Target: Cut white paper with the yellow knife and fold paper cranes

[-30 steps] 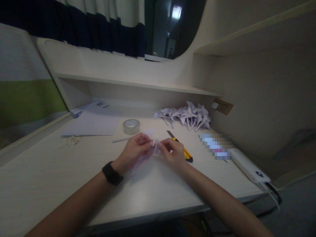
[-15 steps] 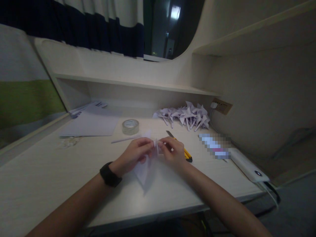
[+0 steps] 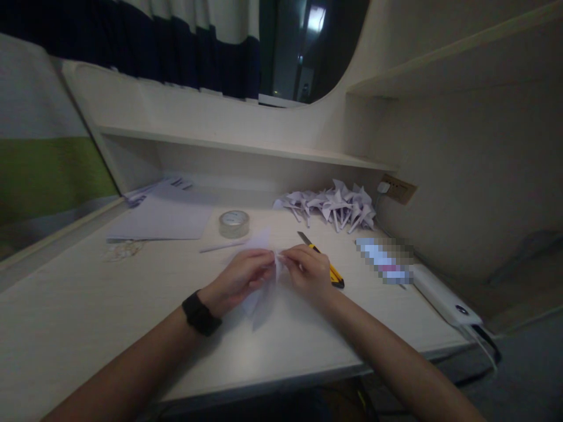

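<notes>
Both hands pinch a folded piece of white paper (image 3: 263,298) just above the desk (image 3: 88,316) at the middle. My left hand (image 3: 240,276), with a black watch on its wrist, grips the paper's left side. My right hand (image 3: 308,271) pinches its right side, fingertips almost touching the left ones. One pointed flap sticks up behind the fingers and another hangs toward me below them. A yellow utility knife (image 3: 323,266) lies right behind my right hand.
A roll of clear tape (image 3: 234,223) and a thin paper stick (image 3: 222,247) lie behind the hands. Sheets of paper (image 3: 165,220) sit at the back left, a heap of folded paper shapes (image 3: 334,206) at the back right. A white power bank (image 3: 444,296) lies near the right edge.
The paper has turned in my fingers: a flap that lay flat now hangs down toward me. Both hands stay at the same spot.
</notes>
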### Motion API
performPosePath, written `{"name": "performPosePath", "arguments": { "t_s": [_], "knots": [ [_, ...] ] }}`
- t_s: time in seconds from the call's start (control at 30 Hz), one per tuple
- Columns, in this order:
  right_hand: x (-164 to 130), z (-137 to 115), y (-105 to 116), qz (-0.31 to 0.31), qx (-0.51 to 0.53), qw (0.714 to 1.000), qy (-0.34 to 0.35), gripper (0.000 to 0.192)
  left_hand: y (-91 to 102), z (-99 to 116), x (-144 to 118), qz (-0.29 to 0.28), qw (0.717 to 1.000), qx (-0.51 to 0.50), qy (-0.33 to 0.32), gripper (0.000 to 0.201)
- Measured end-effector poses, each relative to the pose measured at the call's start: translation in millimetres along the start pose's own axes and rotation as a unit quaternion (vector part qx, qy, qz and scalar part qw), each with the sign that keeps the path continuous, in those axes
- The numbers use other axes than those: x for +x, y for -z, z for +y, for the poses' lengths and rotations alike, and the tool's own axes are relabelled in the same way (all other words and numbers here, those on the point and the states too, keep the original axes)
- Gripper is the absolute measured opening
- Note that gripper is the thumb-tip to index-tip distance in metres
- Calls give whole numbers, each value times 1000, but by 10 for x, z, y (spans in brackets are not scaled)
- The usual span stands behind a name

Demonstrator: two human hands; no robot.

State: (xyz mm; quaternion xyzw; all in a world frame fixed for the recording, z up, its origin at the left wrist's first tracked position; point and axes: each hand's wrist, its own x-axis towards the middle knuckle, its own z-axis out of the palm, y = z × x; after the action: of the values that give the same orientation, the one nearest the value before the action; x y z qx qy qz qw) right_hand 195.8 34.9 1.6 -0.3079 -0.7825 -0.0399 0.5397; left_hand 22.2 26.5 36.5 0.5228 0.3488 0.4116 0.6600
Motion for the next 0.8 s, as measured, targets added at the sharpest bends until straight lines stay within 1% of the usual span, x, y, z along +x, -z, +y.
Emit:
{"name": "performPosePath", "arguments": {
  "t_s": [0.1, 0.13, 0.23, 0.3, 0.37, 0.47, 0.53, 0.63, 0.73, 0.8],
  "knots": [
    [4, 0, 5, 4, -14, 1000, 7, 12, -27, -2, -6, 66, 998, 15, 8, 25],
    [3, -1, 4, -1, -15, 1000, 9, 13, -34, -3, -8, 78, 997, 21, 5, 28],
    [-11, -5, -7, -26, -5, 1000, 12, 17, -27, -22, 2, 77, 997, 24, -4, 31],
    [-24, -7, -15, -31, 3, 999, -8, 19, 7, -52, 26, 83, 996, 13, -3, 29],
    [-29, -1, -18, -25, 3, 999, -42, 22, 59, -95, 62, 108, 994, 12, 5, 28],
    [-16, 34, -13, -33, -9, 995, -95, 25, 145, -157, 114, 137, 989, 58, 16, 27],
    [-5, 74, -10, -51, -22, 991, -125, 22, 192, -178, 134, 134, 986, 96, 15, 25],
    [-6, 135, -20, -91, -47, 983, -149, 18, 245, -171, 142, 110, 982, 153, 20, 19],
    [-36, 156, -54, -150, -40, 977, -147, 18, 297, -141, 146, 84, 969, 229, 27, 21],
    [-64, 147, -93, -185, -26, 973, -134, 18, 337, -130, 157, 54, 959, 276, 31, 22]
  ]
}}
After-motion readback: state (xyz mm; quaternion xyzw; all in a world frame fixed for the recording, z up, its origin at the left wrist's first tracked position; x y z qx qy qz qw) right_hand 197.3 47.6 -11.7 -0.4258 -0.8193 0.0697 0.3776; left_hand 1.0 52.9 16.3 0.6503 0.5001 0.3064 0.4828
